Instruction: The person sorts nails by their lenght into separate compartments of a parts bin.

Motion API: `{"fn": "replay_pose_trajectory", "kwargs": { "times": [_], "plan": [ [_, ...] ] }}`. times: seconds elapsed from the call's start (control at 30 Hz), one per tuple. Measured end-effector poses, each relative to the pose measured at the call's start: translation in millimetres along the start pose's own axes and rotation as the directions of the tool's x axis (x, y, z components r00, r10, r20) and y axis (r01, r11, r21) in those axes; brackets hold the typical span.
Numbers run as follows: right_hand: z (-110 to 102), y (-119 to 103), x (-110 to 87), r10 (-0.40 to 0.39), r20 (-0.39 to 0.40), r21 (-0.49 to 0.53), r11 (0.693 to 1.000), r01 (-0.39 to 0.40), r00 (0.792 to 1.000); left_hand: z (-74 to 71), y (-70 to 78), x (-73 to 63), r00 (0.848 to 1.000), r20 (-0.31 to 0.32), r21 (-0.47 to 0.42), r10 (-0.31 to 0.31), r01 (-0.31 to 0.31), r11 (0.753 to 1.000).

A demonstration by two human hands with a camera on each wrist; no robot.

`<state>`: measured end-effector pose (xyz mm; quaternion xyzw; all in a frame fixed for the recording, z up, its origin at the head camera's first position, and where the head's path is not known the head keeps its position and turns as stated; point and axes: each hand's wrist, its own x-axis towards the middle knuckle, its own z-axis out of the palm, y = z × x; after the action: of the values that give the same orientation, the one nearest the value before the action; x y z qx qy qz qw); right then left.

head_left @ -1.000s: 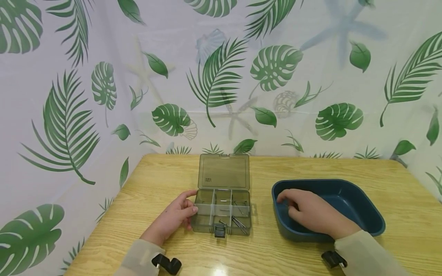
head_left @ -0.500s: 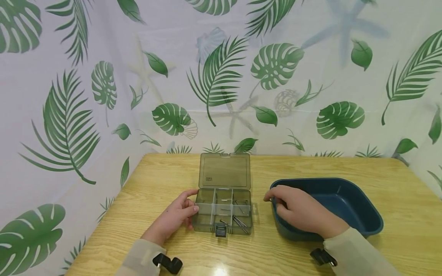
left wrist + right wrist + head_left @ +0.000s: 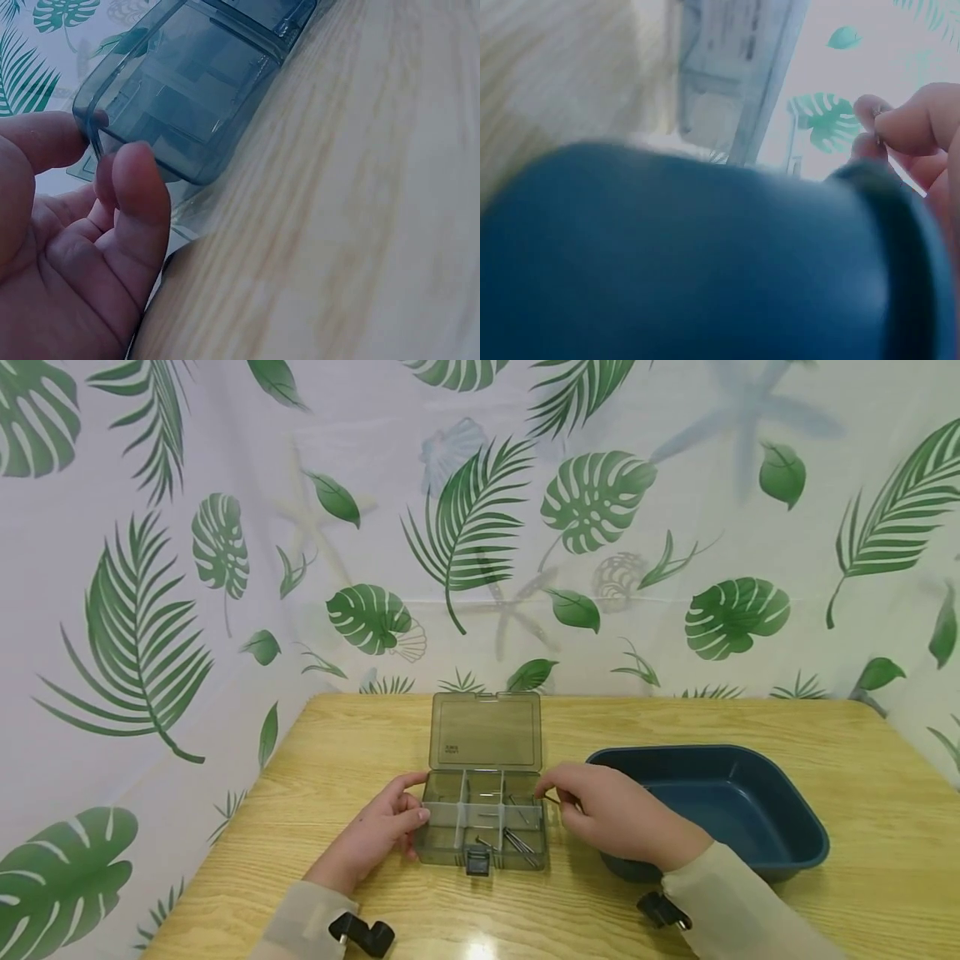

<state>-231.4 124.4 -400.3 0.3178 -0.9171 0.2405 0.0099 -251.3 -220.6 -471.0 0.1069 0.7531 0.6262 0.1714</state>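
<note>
A translucent grey compartment box [image 3: 441,838] stands on the table with its lid [image 3: 486,732] raised at the back. Several thin metal screws [image 3: 519,845] lie in its compartments, mostly on the right and in the middle. My left hand [image 3: 375,827] holds the box's left end, thumb and index finger against its edge. At the box's right edge, my right hand [image 3: 618,814] pinches a small screw [image 3: 878,124] between thumb and fingertips. Part of that screw is hidden by the fingers. Behind this hand stands a dark blue basin [image 3: 738,814], its left side partly covered.
The wooden table [image 3: 420,918] carries both containers. A leaf-patterned cloth [image 3: 645,635] hangs behind and on the left. The basin's wall [image 3: 690,255] fills much of the right wrist view. The box's latch [image 3: 477,860] faces the front.
My right hand has moved left, from inside the basin, over its rim, to the right edge of the box, with the screw pinched. My left hand has stayed on the box.
</note>
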Motion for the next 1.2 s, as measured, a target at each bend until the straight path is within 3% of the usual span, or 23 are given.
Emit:
{"fn": "replay_pose_trajectory", "kwargs": {
  "times": [0.4,0.7,1.03,1.2],
  "plan": [
    [9.3,-26.3,33.1,-0.095,0.031,-0.068,0.993,0.097,0.995,1.7,-0.7,0.2,1.000,0.005,0.008,0.020,-0.020,1.000],
    [20.5,-29.5,50.1,-0.059,0.100,-0.079,0.995,0.067,0.993,1.0,-1.1,0.6,1.000,0.003,-0.005,0.015,-0.015,1.000],
    [30.5,-30.8,74.1,-0.032,0.120,-0.089,0.995,0.043,0.992,-0.9,-1.4,0.8,1.000,0.003,-0.013,0.009,-0.009,1.000],
    [31.5,-33.8,76.8,-0.001,0.118,-0.104,0.995,0.014,0.993,0.1,-0.7,1.0,1.000,0.011,-0.012,0.012,-0.012,1.000]
  ]
}}
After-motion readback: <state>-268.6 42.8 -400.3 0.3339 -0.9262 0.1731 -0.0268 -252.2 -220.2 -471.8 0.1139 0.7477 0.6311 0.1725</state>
